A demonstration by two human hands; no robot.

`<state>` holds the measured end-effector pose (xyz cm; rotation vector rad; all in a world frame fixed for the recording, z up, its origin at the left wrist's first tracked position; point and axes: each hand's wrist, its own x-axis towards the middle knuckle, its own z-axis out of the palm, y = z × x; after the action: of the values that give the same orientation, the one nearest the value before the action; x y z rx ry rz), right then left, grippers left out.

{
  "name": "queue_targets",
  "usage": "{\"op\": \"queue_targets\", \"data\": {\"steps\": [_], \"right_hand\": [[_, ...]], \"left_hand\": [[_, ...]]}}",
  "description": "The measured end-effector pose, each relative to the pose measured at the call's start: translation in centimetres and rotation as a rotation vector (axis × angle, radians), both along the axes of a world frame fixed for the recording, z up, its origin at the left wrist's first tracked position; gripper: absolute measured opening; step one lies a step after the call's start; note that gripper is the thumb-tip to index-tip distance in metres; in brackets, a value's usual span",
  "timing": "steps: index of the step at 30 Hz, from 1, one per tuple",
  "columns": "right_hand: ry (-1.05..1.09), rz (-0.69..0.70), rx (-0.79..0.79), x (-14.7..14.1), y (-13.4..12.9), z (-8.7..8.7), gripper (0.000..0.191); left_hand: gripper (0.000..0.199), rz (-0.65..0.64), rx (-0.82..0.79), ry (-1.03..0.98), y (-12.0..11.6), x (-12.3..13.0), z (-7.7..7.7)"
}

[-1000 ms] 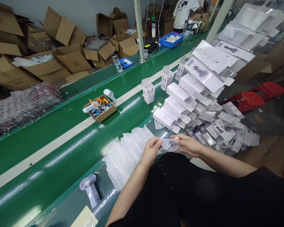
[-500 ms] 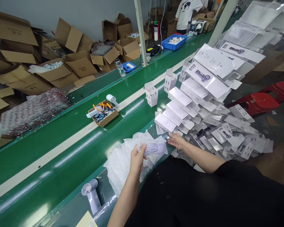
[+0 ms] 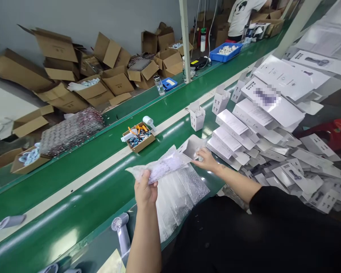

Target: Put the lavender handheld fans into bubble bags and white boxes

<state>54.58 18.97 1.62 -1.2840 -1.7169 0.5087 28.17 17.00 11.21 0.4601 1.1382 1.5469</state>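
Note:
My left hand pinches a bubble-wrap pouch by its lower left part. Something pale purple shows through the wrap, its shape blurred by the bubbles. The pouch's right end meets the open mouth of a white carton; I cannot tell how far inside it reaches. Gripping that carton from the right is my right hand. Beneath both hands lie several flat bubble-wrap bags. A lilac handheld fan rests on the bench left of my left forearm.
White printed cartons are piled at the right. Two upright open cartons stand on the green conveyor. A small cardboard box of parts sits farther left. Past the belt are brown boxes and a person in a white shirt.
My left hand has lifted the pouch off the bags and moved left. My right hand, previously beside the carton pile, now holds a carton against the pouch. The view has shifted left.

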Motion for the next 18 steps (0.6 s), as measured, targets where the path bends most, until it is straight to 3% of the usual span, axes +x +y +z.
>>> {"op": "queue_targets", "data": {"steps": [4, 7, 10, 12, 14, 18], "right_hand": [[-0.159, 0.275, 0.113, -0.3, 8.6, 1.7, 0.033], [-0.183, 0.362, 0.060, -0.8, 12.7, 0.8, 0.040], [-0.183, 0.407, -0.011, -1.5, 14.4, -0.9, 0.036], [-0.163, 0.422, -0.020, -2.3, 14.6, -1.6, 0.035], [-0.130, 0.415, -0.010, -3.0, 14.5, -2.0, 0.035], [-0.048, 0.321, -0.032, -3.8, 14.7, -2.2, 0.035]], "left_hand": [[0.040, -0.005, 0.103, 0.090, 5.0, 3.4, -0.3], [0.032, -0.007, 0.067, 0.444, 7.8, 5.0, -2.0], [0.018, 0.061, 0.046, 0.994, 9.3, 5.0, -3.5], [0.010, 0.128, 0.043, 1.302, 10.3, 4.9, -3.5], [0.010, 0.172, -0.032, 1.488, 11.8, 5.1, -2.7], [0.014, 0.181, -0.224, 1.652, 14.3, 7.4, -1.2]]}}
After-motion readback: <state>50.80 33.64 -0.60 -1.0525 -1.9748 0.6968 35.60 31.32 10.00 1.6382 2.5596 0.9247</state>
